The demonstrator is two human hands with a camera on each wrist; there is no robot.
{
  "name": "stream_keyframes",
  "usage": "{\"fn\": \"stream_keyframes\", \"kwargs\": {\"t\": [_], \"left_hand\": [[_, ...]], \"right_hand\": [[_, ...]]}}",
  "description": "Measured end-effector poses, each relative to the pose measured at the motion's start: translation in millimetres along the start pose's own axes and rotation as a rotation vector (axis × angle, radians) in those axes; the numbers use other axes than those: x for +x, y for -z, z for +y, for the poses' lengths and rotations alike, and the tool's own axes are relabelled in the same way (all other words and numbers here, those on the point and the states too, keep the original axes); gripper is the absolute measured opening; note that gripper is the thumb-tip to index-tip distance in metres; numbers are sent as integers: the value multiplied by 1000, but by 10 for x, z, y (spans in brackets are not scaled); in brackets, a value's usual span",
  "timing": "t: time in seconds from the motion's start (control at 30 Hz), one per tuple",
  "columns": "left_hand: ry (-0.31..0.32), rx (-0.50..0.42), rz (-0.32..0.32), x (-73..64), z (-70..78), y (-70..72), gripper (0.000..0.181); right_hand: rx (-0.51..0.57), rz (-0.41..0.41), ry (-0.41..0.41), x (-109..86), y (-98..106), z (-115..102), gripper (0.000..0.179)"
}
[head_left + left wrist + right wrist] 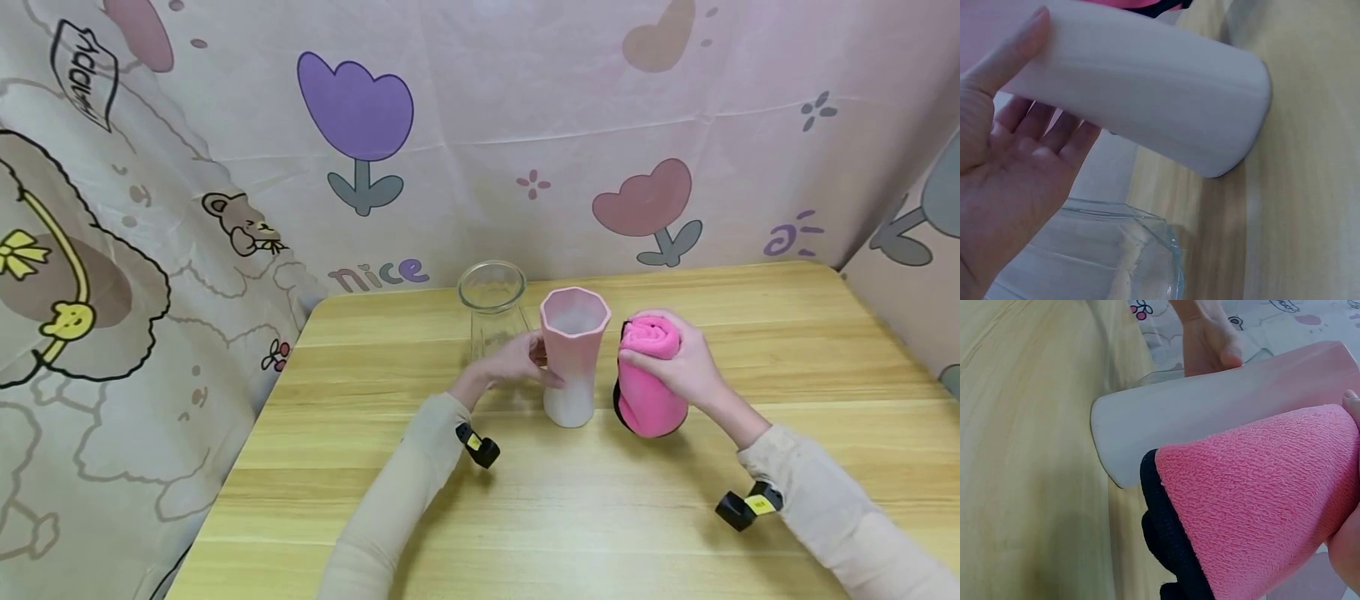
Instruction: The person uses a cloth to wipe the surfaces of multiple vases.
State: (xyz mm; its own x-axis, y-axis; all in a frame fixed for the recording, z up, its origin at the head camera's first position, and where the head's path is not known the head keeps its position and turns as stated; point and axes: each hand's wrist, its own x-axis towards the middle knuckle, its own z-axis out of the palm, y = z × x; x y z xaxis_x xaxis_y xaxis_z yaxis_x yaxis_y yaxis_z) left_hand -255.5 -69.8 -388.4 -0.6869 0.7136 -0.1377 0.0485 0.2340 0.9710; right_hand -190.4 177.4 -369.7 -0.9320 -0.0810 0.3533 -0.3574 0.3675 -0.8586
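Gripping rolled pink plush cloth (649,393), R hand (693,367) is 3 o'clock of tall pink-to-white vase (573,362), grasped by L hand (516,358); clr glass vase (489,327) @ 10 o'clock.

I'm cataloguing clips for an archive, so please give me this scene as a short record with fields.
Left hand: grips the pink-and-white fluted vase
Right hand: grips the rolled pink towel, which has black edging
Also present: clear glass vase, upright, left of the fluted vase
Surface: wood-grain table
Backdrop: printed cloth with tulips
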Motion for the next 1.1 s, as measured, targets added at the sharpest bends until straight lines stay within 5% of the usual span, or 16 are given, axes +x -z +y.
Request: {"fn": "stream_keyframes", "kwargs": {"t": [0.13, 0.27, 0.5, 0.77, 1.1], "left_hand": [[7, -42, -21, 6, -11, 9, 68], [-1, -75, 38, -32, -44, -37, 69], [-133, -123, 281, -188, -25, -233, 70], [-225, -22, 532, -378, 83, -500, 59], [-232, -4, 552, -391, 79, -535, 58]], "right_hand": [[-2, -13, -3, -15, -14, 26, 43], [-26, -24, -15, -21, -27, 56, 44], [-59, -25, -22, 13, -18, 11, 45], [-33, 46, 73, 154, 23, -245, 50], [37, 12, 137, 215, -97, -259, 49]]}}
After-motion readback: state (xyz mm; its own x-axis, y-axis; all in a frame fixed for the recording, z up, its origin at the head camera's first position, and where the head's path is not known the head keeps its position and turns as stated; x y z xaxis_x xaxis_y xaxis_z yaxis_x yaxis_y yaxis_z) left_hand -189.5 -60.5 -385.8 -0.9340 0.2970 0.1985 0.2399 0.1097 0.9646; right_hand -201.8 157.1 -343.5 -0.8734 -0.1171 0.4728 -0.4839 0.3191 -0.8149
